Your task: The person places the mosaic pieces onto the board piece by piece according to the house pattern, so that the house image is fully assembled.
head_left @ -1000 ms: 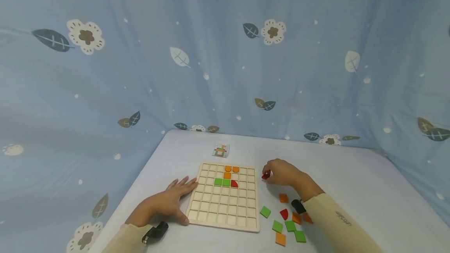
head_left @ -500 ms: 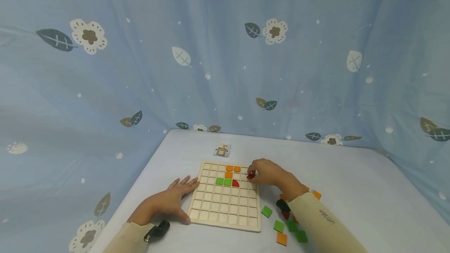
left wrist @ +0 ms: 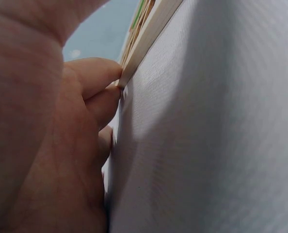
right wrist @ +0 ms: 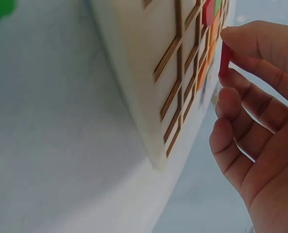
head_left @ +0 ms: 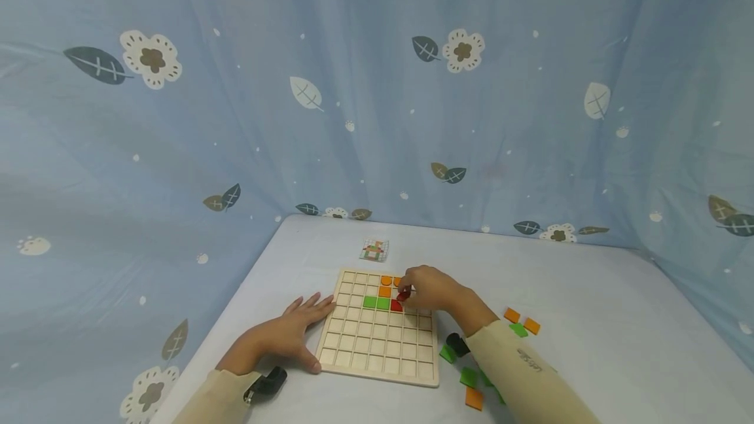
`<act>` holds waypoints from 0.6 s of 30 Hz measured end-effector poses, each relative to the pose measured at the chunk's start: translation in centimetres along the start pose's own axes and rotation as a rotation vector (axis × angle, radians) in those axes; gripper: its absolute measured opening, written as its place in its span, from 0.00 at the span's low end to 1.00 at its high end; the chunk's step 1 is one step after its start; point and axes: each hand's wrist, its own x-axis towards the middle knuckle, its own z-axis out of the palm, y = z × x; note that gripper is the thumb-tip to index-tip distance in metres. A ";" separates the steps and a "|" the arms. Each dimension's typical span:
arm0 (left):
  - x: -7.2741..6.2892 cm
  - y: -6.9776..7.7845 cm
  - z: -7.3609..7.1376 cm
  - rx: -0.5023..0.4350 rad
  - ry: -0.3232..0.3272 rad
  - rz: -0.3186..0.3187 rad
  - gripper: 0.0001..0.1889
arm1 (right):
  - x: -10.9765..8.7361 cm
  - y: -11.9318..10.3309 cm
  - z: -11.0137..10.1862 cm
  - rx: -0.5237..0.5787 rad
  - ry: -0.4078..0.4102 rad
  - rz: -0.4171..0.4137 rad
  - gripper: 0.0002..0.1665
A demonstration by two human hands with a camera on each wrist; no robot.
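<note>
My right hand (head_left: 432, 290) pinches a red quarter-circle tile (right wrist: 224, 60) between thumb and fingers, just above the wooden grid board (head_left: 377, 349). Set in the board's cells are two green square tiles (head_left: 376, 303), an orange square tile (head_left: 384, 291), orange round tiles (head_left: 385, 281) and another red tile (head_left: 396, 306), partly covered by the right hand. Along the left side of the board lies my left hand (head_left: 285, 337), fingers spread; its fingertips and thumb touch the edge, and the left wrist view shows fingertips against the wooden rim (left wrist: 144, 46).
Behind the board lies a small picture card (head_left: 374, 250) with a coloured grid pattern. Loose green tiles (head_left: 468, 377) and orange tiles (head_left: 474, 399) are scattered right of the board, some hidden under the right sleeve (head_left: 524, 365). A blue patterned curtain (head_left: 377, 116) hangs behind the white table.
My right hand has carried the red quarter-circle tile leftward from the table beside the board to over its cells. The left hand has stayed at the board's edge.
</note>
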 end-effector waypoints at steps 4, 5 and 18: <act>0.0 0.0 0.0 0.002 -0.001 -0.007 0.66 | 0.6 -0.5 0.2 0.004 -0.016 -0.003 0.09; 0.0 0.0 0.1 0.002 0.001 -0.006 0.66 | 0.7 -0.7 0.3 0.007 -0.022 -0.004 0.09; 0.0 0.0 0.0 -0.002 0.001 -0.001 0.65 | 2.5 -2.7 0.6 -0.025 -0.051 -0.098 0.09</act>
